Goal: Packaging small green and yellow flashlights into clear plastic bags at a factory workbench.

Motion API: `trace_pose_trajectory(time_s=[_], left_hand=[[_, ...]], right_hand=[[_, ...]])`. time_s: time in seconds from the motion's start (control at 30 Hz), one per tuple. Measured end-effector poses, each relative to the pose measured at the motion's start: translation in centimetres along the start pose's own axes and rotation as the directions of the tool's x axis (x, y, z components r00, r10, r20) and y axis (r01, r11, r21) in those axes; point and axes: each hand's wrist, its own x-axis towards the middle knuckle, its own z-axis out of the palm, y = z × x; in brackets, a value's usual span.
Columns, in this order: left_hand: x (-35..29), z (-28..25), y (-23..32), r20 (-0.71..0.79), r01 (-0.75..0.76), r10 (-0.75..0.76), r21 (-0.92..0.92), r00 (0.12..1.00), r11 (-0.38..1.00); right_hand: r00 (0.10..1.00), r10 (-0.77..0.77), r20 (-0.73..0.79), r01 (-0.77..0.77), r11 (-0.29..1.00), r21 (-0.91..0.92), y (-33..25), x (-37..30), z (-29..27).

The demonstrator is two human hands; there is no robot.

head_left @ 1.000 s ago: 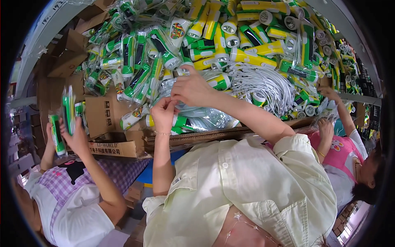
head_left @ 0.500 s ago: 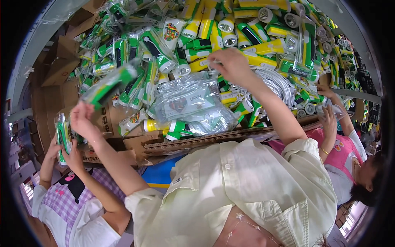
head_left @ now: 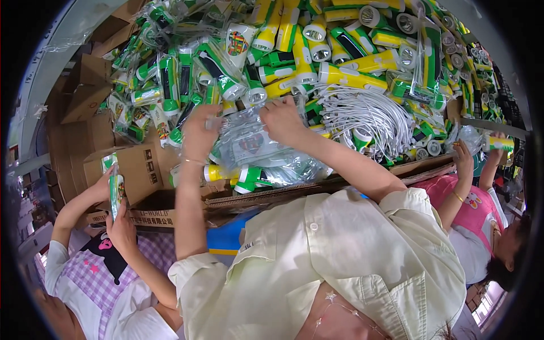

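A stack of clear printed plastic bags (head_left: pixel 249 144) lies in front of me on the heap of green, yellow and white flashlights (head_left: pixel 357 79). My right hand (head_left: pixel 283 122) is over the upper right of the stack, its bent fingers closed on the plastic of a bag. At the upper left edge of the stack is my left hand (head_left: pixel 199 131), smeared by motion. Its fingers are too blurred to read. A bundle of white cables (head_left: pixel 368 116) lies right of my right hand. Bagged flashlights (head_left: pixel 221 71) lie beyond my left hand.
A cardboard edge (head_left: pixel 334 184) runs along the near side of the heap. An open carton (head_left: pixel 127 175) stands at left, where one person's hand (head_left: pixel 120 229) holds a bagged flashlight. At right, another person's hand (head_left: pixel 463 161) is at a clear bag, with a flashlight (head_left: pixel 500 144) beside it.
My left hand has let go of the bagged flashlight and moved right to the bags. My right hand has come down from the flashlights onto the stack. The left-hand person's hands moved apart.
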Motion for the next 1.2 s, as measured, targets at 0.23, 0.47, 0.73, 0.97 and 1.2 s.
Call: trace_pose_trajectory(time_s=[0.23, 0.47, 0.73, 0.97, 1.2], left_hand=[[-2.3, 5.6, 2.6, 0.453, 0.077, -0.023, -0.1, 0.891, 0.992], [-1.9, 4.7, 1.2, 0.731, 0.654, -0.309, -0.24, 0.608, 0.718], [-2.1, 2.5, 12.9, 0.5, 0.032, 0.104, -0.257, 0.86, 0.966], [-5.2, 3.7, 14.4, 0.355, 0.069, -0.007, -0.163, 0.935, 0.984], [-7.3, 1.9, 12.3, 0.242, -0.083, 0.05, 0.127, 0.969, 0.988]], right_hand=[[0.908, -0.305, -0.287, 0.338, 0.938, 0.073, 0.9, -2.7, -0.6], [0.836, -0.395, -0.381, 0.505, 0.824, 0.255, 0.4, -7.0, -7.4], [0.894, -0.293, -0.338, 0.371, 0.909, 0.193, 3.1, -8.3, -11.5], [0.873, -0.32, -0.368, 0.432, 0.857, 0.282, 2.3, -9.2, -11.8], [0.934, -0.351, 0.065, 0.336, 0.926, 0.173, 2.9, -10.3, -12.4]])
